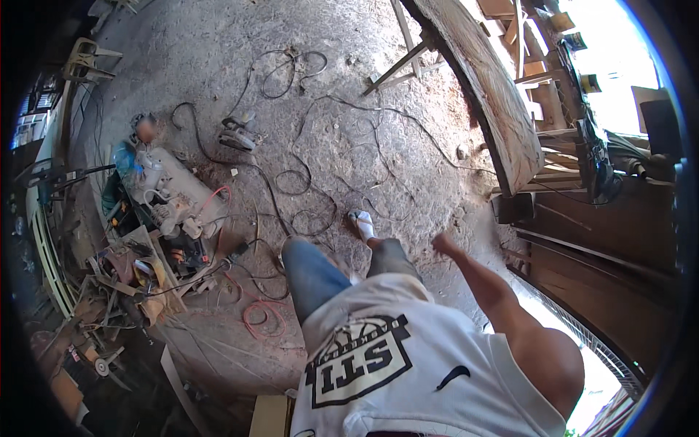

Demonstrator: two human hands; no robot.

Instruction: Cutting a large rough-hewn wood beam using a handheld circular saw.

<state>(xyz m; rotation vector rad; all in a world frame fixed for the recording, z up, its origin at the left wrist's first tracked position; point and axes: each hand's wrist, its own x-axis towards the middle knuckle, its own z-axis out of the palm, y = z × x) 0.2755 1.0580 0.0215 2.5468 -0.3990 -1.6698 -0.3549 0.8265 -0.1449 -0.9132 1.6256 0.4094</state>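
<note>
My right hand (445, 245) hangs over the dusty floor to the right of my legs, its fingers curled in with nothing visible in them. My left hand is not in view. My foot in a white sock (364, 225) rests on the floor among loose black cords (306, 175). A corded power tool (237, 138) lies on the floor farther ahead. Above and to the right of my right hand stands a long wooden slab (495, 109) on wooden legs.
A dusty compressor (164, 189) sits at the left beside piled scraps and tools (135, 273). A red hose (266, 317) coils on the floor (291, 95). A plastic chair (91, 58) stands at the upper left. Dark boards (604, 255) line the right side.
</note>
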